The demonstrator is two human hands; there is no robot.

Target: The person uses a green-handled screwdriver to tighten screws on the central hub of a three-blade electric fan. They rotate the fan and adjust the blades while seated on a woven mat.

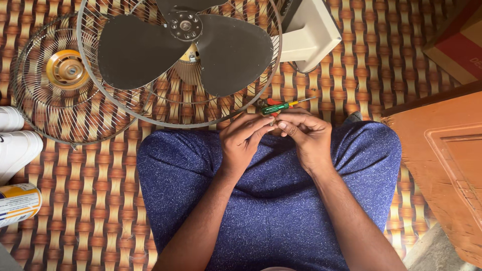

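A tiny metal part, too small to identify, was pinched between the fingertips of the left hand [244, 139] and the right hand [307, 135], both closed narrowly over the lap; its heading could not be told. Just beyond lay the green-handled screwdriver [281, 106], long axis left-right, tip toward the right. The fan looked well dismantled: the detached wire front guard [65, 80] lay aside, while the dark three-blade propeller [186, 47] sat in the rear grille, unremoved.

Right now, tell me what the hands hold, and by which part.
Both hands, left and right, pinch one small thing between their fingertips; it is too small to identify. The screwdriver lies unheld beyond them.
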